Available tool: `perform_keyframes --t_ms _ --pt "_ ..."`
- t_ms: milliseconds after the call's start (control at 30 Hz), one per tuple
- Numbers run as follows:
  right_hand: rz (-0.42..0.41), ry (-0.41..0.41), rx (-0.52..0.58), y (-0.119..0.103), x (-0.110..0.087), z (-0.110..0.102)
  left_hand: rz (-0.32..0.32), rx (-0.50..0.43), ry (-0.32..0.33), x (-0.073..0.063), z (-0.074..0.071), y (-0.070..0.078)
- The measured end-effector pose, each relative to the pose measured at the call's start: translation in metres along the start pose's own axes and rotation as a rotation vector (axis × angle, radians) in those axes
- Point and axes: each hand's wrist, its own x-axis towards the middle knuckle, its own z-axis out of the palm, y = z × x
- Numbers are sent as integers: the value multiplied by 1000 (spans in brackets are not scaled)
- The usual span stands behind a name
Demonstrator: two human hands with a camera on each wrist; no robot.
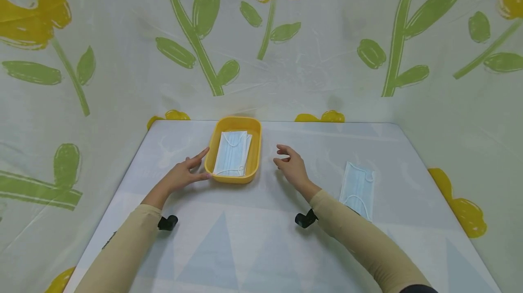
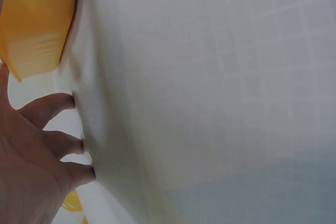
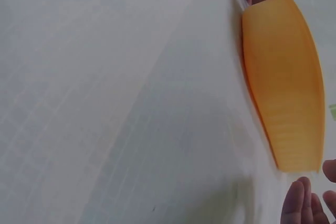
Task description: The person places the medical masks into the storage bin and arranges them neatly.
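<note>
A yellow tray [image 1: 209, 162] stands near the table's far edge with light blue face masks [image 1: 229, 154] lying in it, at least two overlapping. At its left side is my left hand [image 1: 181, 177], thumb and forefinger spread to the rim near the front left corner. In the left wrist view, the other fingers [image 2: 52, 107] reach down towards the table. To the right of the tray hovers my right hand [image 1: 295, 170], apart from it, fingers loosely bent and holding nothing. Another face mask [image 1: 358, 186] lies flat on the table, partly hidden by the right forearm.
The pale table [image 1: 261, 220] has printed triangles on its cover. Behind and beside it hangs a flower-patterned cloth [image 1: 310, 75]. Black wrist-worn pieces [image 1: 305, 219] jut inward from both forearms, close above the table.
</note>
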Motion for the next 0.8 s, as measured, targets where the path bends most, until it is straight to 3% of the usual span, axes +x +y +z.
perform_keyframes --t_ms 400,800 --pt "-13 10 41 14 -5 -14 15 14 6 1 0 -1" --pt "-5 39 14 23 -11 -28 11 9 4 1 0 -2"
